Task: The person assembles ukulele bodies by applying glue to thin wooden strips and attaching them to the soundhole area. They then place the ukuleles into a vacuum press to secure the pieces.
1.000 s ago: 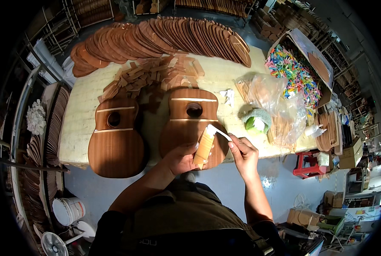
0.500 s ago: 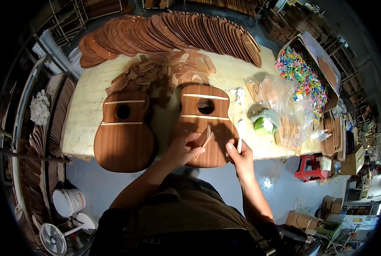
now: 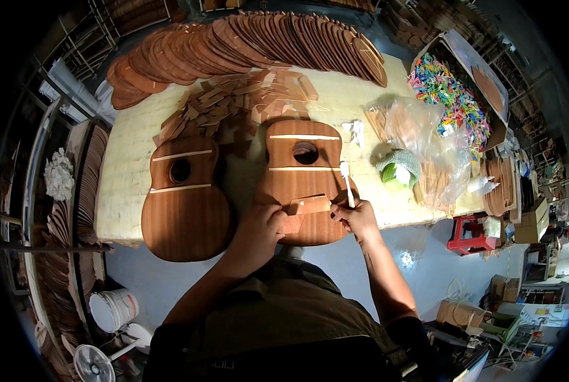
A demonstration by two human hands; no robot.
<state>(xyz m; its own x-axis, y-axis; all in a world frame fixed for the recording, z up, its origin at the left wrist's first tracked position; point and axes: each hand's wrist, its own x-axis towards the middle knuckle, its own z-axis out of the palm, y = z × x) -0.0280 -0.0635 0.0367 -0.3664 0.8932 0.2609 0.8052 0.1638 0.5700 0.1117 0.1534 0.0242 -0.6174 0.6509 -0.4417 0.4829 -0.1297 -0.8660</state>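
Note:
My left hand is closed on thin rectangular wood pieces, held over the lower part of a brown guitar-shaped wooden plate with a round hole and two pale strips across it. My right hand grips a white toothbrush, its bristle end pointing away from me; its fingers are close to the right end of the wood pieces. To the left lies a second such plate, also with a hole and two pale strips, which neither hand touches.
Behind the plates is a heap of thin wood pieces, and a long fanned row of wooden plates beyond. At the right are a green-and-white container, clear plastic bags and a box of colourful clips. A red stool stands below.
The wood pieces have turned from edge-on to showing their flat faces. My right hand has tilted the toothbrush up into view and moved closer to the pieces. The view has shifted slightly.

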